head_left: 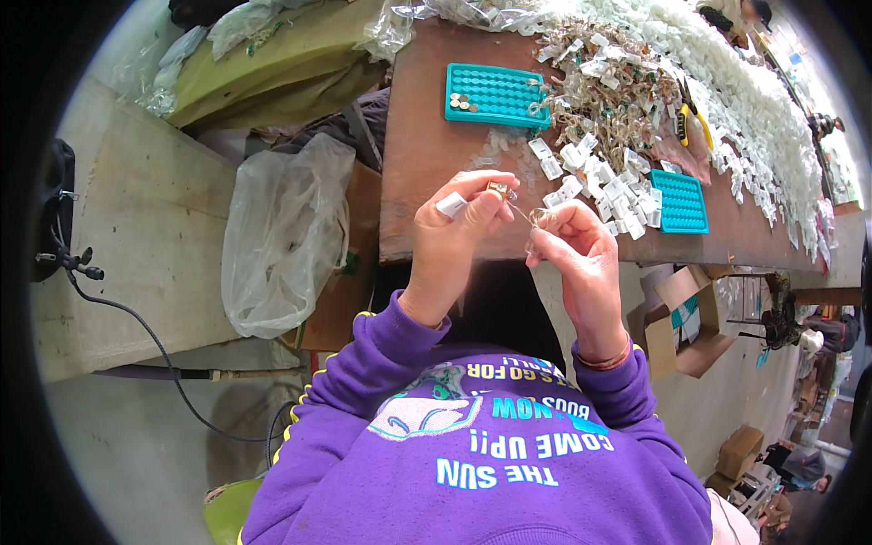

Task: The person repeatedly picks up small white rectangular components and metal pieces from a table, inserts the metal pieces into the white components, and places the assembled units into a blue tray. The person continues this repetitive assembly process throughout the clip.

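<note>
The left hand [454, 229] grips a small gold-coloured piece [496, 187]; at four o'clock from it, the right hand [586, 252] pinches a thin strand [520, 213], perhaps wire. A teal tray [498, 88] lies at twelve o'clock.

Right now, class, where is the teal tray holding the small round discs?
In the head view, the teal tray lies on the brown table, beyond the left hand and just left of the tangled pile.

Bright glare upper right, black-rimmed fisheye curvature.
</note>
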Tool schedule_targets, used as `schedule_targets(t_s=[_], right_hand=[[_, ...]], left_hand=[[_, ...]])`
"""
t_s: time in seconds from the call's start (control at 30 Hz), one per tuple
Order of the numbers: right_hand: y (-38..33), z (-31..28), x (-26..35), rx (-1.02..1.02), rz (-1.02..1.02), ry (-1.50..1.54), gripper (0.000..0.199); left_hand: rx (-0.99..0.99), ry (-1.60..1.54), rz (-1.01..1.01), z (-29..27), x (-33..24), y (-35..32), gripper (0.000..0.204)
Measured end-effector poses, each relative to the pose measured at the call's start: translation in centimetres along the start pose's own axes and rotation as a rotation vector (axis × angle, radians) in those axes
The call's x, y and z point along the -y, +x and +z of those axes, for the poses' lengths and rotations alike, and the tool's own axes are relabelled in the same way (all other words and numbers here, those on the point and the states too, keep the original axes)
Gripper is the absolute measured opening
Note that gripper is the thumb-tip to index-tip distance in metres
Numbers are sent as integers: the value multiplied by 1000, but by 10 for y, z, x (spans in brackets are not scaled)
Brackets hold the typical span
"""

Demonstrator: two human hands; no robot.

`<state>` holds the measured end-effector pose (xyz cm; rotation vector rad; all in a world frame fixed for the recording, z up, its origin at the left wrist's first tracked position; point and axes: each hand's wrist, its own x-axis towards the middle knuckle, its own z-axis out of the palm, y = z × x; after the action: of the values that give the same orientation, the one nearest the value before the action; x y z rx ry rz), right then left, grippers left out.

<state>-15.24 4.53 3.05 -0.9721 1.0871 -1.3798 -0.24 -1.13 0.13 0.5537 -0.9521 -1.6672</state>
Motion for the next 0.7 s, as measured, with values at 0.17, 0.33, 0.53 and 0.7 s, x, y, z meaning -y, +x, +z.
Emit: schedule_targets(t_s=[0.17,0.33,0.53,0.7], right_hand=[[-2,0,-3,8,-25,-32,10],[-2,-2,-2,-43,-96,-164,12],[6,-6,13,121,8,-194,26],[12,-9,14,190,71,-137,21]], left_hand=[[43,-391,-188,0,1,0,31],[73,-374,-176,-2,1,1,31],[60,-61,-105,0,-2,-1,26],[59,39,-75,2,-4,0,20]])
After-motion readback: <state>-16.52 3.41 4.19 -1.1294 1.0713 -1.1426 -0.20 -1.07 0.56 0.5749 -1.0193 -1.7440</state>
